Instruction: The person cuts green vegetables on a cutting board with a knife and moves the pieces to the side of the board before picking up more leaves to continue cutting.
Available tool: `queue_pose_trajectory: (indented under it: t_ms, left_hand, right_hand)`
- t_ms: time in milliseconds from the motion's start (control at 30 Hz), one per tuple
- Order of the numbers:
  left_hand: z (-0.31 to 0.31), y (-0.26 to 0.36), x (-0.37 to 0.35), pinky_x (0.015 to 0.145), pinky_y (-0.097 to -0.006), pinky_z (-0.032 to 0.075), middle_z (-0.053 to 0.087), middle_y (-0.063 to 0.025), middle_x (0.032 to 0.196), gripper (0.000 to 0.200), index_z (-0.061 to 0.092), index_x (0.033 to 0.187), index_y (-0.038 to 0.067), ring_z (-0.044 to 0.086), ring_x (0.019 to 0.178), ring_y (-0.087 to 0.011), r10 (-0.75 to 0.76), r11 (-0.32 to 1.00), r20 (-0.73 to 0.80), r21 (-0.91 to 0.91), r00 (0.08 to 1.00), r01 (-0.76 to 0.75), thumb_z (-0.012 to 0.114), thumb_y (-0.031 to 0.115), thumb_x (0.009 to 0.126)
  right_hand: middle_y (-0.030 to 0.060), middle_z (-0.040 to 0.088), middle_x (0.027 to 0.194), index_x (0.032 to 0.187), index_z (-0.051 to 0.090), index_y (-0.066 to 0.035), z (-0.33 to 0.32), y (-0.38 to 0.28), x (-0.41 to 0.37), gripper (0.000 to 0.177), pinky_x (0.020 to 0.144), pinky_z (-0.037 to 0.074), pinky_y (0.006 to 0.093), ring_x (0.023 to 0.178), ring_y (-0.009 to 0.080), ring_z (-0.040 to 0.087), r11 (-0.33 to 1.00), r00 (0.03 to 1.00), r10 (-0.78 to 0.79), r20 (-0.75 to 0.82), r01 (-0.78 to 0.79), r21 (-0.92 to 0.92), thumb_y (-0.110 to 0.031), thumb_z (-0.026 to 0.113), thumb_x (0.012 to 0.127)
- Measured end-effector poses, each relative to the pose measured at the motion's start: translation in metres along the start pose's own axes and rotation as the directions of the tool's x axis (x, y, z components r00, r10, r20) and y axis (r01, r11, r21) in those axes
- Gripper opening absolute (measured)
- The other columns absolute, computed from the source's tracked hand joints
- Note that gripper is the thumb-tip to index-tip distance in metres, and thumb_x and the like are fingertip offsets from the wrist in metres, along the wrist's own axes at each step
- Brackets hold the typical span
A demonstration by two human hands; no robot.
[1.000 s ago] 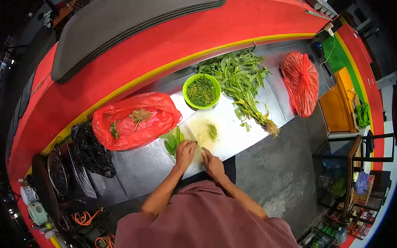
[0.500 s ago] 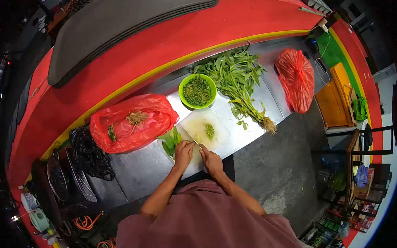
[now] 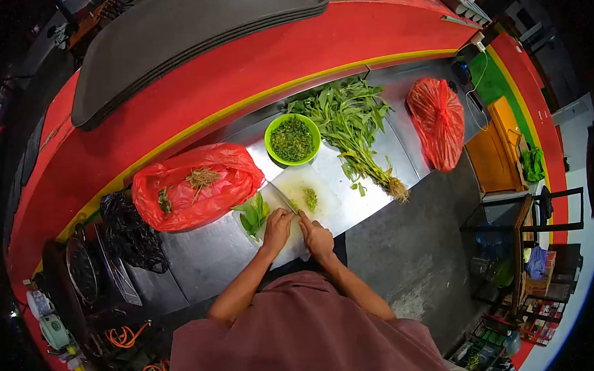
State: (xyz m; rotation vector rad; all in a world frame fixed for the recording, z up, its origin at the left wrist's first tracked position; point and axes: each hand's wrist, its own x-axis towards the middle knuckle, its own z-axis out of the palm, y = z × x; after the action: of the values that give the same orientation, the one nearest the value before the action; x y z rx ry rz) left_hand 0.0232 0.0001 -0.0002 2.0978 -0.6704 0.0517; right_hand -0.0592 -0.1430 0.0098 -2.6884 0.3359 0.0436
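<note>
My right hand [image 3: 318,239] is closed round the handle end of a knife [image 3: 283,197], its blade slanting up to the left over the pale cutting board [image 3: 327,192]. Beside it, my left hand [image 3: 277,231] has its fingers bent together at the board's left edge, close to the blade; what they pinch is hidden. Chopped greens [image 3: 310,199] lie in a small pile on the board. Loose green leaves [image 3: 252,217] rest left of my left hand. Behind the board stands a green bowl [image 3: 316,146] of chopped greens.
A bunch of leafy stems with roots [image 3: 358,143] lies right of the bowl. An open red bag [image 3: 236,163] sits left, near a black bag [image 3: 130,232]. A tied red bag [image 3: 439,123] is at the right. Dark trays [image 3: 198,44] rest on the red ledge.
The knife blade now shows above my hands, pointing up to the left, where it was mostly hidden before. The whole view has shifted slightly.
</note>
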Motion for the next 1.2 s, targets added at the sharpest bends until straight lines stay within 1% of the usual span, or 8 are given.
queue_pose_trajectory:
  t_ms: [200, 267, 300, 400, 600, 800, 933, 1200]
  left_hand:
    - [-0.001, 0.001, -0.003, 0.081, -0.0433, 0.051, 0.065, -0.0172, 0.093, 0.016, 0.074, 0.106, -0.002, 0.064, 0.090, -0.0360, -0.058, 0.998, 0.002, -0.040, 0.998, 0.058, 0.067, 0.000, 0.091]
    - [0.002, -0.001, -0.004, 0.082, -0.0434, 0.051, 0.065, -0.0166, 0.094, 0.016, 0.074, 0.106, -0.001, 0.064, 0.090, -0.0363, -0.074, 0.994, -0.029, -0.085, 0.997, 0.071, 0.068, 0.001, 0.091]
    - [-0.001, 0.003, -0.001, 0.082, -0.0435, 0.052, 0.066, -0.0160, 0.095, 0.016, 0.073, 0.105, -0.001, 0.064, 0.089, -0.0361, -0.054, 0.997, -0.039, -0.049, 0.998, 0.052, 0.068, 0.002, 0.091]
    - [-0.001, -0.001, 0.003, 0.081, -0.0432, 0.052, 0.066, -0.0158, 0.095, 0.015, 0.074, 0.104, -0.001, 0.064, 0.088, -0.0357, 0.004, 1.000, -0.013, -0.015, 1.000, -0.004, 0.068, 0.002, 0.091]
    - [-0.005, -0.001, 0.006, 0.080, -0.0426, 0.052, 0.066, -0.0148, 0.094, 0.013, 0.073, 0.103, -0.002, 0.064, 0.089, -0.0342, 0.006, 1.000, 0.025, -0.030, 1.000, -0.006, 0.069, 0.002, 0.091]
    - [-0.009, 0.003, 0.009, 0.080, -0.0418, 0.052, 0.065, -0.0146, 0.093, 0.015, 0.073, 0.104, -0.001, 0.064, 0.089, -0.0341, 0.027, 1.000, 0.047, 0.006, 0.999, -0.027, 0.069, -0.001, 0.089]
    - [-0.006, -0.004, 0.006, 0.079, -0.0426, 0.052, 0.064, -0.0145, 0.093, 0.016, 0.073, 0.102, -0.001, 0.063, 0.089, -0.0339, 0.037, 0.999, 0.056, 0.015, 0.998, -0.038, 0.070, -0.002, 0.086]
    - [-0.010, 0.002, 0.010, 0.080, -0.0434, 0.052, 0.066, -0.0156, 0.094, 0.014, 0.073, 0.101, -0.002, 0.064, 0.089, -0.0355, 0.013, 1.000, 0.035, -0.023, 0.999, -0.012, 0.070, -0.003, 0.087]
  right_hand:
    - [0.0208, 0.071, 0.084, 0.148, 0.052, -0.026, -0.008, 0.003, 0.005, 0.043, 0.063, 0.056, 0.0533, 0.067, 0.0431, 0.069, 0.998, 0.994, 0.049, 0.094, -0.053, 0.038, -0.040, 0.049, 0.107]
    - [0.0263, 0.071, 0.090, 0.148, 0.052, -0.021, -0.004, 0.012, 0.003, 0.043, 0.072, 0.055, 0.0556, 0.077, 0.0473, 0.069, 0.945, 0.999, 0.047, 0.026, -0.053, 0.322, -0.037, 0.047, 0.108]
    - [0.0303, 0.070, 0.092, 0.147, 0.053, -0.018, -0.015, 0.008, 0.004, 0.043, 0.076, 0.053, 0.0556, 0.085, 0.0496, 0.068, 0.898, 0.982, 0.119, 0.147, -0.170, 0.407, -0.035, 0.044, 0.109]
    - [0.0315, 0.069, 0.088, 0.147, 0.053, -0.016, -0.047, -0.002, -0.003, 0.042, 0.074, 0.052, 0.0547, 0.084, 0.0502, 0.068, 0.843, 0.959, 0.113, 0.259, -0.230, 0.487, -0.033, 0.044, 0.110]
    - [0.0318, 0.067, 0.084, 0.147, 0.053, -0.015, -0.042, -0.005, -0.025, 0.041, 0.072, 0.050, 0.0539, 0.080, 0.0486, 0.068, 0.845, 0.968, 0.123, 0.219, -0.218, 0.488, -0.032, 0.045, 0.110]
    - [0.0237, 0.065, 0.076, 0.148, 0.053, -0.016, -0.039, -0.002, -0.031, 0.040, 0.065, 0.050, 0.0449, 0.066, 0.0379, 0.067, 0.839, 0.947, 0.162, 0.277, -0.280, 0.466, -0.029, 0.045, 0.111]
    - [0.0269, 0.069, 0.086, 0.148, 0.053, -0.018, -0.021, 0.001, -0.028, 0.042, 0.069, 0.052, 0.0513, 0.074, 0.0451, 0.068, 0.917, 0.989, 0.082, 0.121, -0.122, 0.380, -0.028, 0.049, 0.108]
    - [0.0302, 0.068, 0.080, 0.143, 0.059, -0.020, -0.034, -0.018, -0.006, 0.039, 0.070, 0.054, 0.0563, 0.076, 0.0494, 0.068, 0.904, 0.972, 0.153, 0.179, -0.211, 0.372, -0.033, 0.050, 0.108]
